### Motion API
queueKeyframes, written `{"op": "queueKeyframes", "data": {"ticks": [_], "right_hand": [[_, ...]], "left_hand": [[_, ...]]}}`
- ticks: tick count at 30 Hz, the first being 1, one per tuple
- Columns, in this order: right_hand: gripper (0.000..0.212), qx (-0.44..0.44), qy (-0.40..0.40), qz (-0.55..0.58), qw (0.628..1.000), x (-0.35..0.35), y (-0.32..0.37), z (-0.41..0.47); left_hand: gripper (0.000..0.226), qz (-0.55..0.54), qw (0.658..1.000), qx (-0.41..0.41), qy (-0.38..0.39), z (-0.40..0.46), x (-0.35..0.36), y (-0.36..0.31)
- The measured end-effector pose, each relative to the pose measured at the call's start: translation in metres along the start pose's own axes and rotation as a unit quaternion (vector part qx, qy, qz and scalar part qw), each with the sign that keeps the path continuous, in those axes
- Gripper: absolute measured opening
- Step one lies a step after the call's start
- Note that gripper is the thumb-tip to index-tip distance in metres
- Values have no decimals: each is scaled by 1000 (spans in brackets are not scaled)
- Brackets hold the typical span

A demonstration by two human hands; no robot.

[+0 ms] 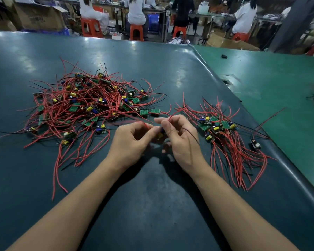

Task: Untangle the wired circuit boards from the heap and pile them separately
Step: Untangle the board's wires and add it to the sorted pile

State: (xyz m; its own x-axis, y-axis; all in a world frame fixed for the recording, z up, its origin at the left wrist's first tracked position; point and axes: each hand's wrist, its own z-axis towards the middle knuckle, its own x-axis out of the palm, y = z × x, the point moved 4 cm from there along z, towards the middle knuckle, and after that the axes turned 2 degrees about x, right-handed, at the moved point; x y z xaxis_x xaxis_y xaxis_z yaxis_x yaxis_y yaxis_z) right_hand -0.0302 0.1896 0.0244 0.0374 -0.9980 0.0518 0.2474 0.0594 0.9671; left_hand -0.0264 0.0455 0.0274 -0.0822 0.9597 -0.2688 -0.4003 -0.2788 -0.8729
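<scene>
Head view: both hands, left [132,136] and right [178,136], pinch small red-wired circuit board [160,133] at centre frame; sorted pile [223,131] lies right, nearer right hand.

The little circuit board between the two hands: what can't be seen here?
- Head view: the small wired circuit board is mostly covered by the left hand and right hand.
- Its red wire is motion-blurred.
- Boards under the big tangled heap are buried by wires.

Tangled heap [91,105] lies left on the table [152,196], sorted pile [223,134] right
</scene>
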Motion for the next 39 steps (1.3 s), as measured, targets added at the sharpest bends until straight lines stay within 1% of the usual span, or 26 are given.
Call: {"op": "queueKeyframes", "data": {"ticks": [2,3,4,6,7,8,11,14,16,18,20,22,25,27,30,35,39], "right_hand": [[10,29,-17,-1,999,-3,-1,3],[9,53,-28,21,998,-4,-3,4],[8,85,-37,71,993,-4,-6,5],[7,164,-49,213,962,1,-13,7],[9,189,-53,258,946,4,-15,7],[11,194,-56,268,942,5,-17,9],[15,153,-54,216,963,7,-17,11],[14,140,-43,203,968,8,-17,9],[11,165,-35,228,959,9,-16,11],[7,204,-33,268,941,8,-16,12],[6,228,-34,295,927,6,-16,13],[7,231,-38,302,924,6,-16,14],[16,233,-30,303,924,6,-17,11],[23,230,-18,307,924,4,-17,8],[23,215,-13,280,935,5,-16,9],[15,187,-9,278,942,9,-13,11],[12,168,-5,224,960,11,-12,9]], "left_hand": [[7,-9,1000,9,4,0,2,3],[6,-19,1000,3,-3,0,2,5],[4,-39,999,-8,-14,0,2,7],[3,-69,997,-28,-38,3,-2,10],[3,-73,995,-38,-48,4,-3,11],[3,-78,994,-49,-51,6,-4,11],[2,-88,993,-76,-29,9,-1,13],[15,-41,997,-68,6,9,-1,16],[18,-42,996,-78,-8,9,-4,17],[20,-69,994,-84,-16,7,-6,15],[23,-99,991,-88,8,6,-6,12],[23,-109,989,-95,25,6,-6,11],[28,-115,988,-103,19,6,-7,10],[27,-115,987,-108,29,4,-7,10],[24,-103,988,-109,46,3,-6,10],[22,-87,991,-104,24,8,-4,11],[23,-73,990,-114,40,6,-2,15]]}}
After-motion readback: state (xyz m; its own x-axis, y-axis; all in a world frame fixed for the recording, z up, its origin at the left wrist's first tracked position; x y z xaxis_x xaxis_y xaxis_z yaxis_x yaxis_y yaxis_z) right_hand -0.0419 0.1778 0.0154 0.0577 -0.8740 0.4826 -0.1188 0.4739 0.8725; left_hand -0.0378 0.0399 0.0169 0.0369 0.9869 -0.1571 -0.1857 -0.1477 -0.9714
